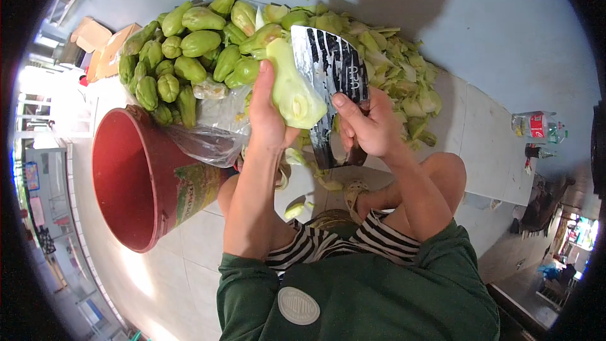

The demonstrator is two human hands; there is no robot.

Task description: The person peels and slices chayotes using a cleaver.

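Pale and peeled, a chayote half [291,85] rests in my left hand [267,113], its cut face with the seed hollow turned up. My right hand [369,123] is closed on a wide knife [325,63] with a black, white-smeared blade. The blade lies along the right side of the chayote. Behind my left hand is a pile of whole green chayotes [201,44]. Behind and right of the knife lies a heap of pale green peelings [407,82].
An empty red bucket [126,183] lies tilted at the left beside a clear plastic bag [211,142]. Cardboard boxes [110,50] stand at the far left. Plastic bottles [540,127] lie at the right. Scraps [295,210] are on the floor between my legs.
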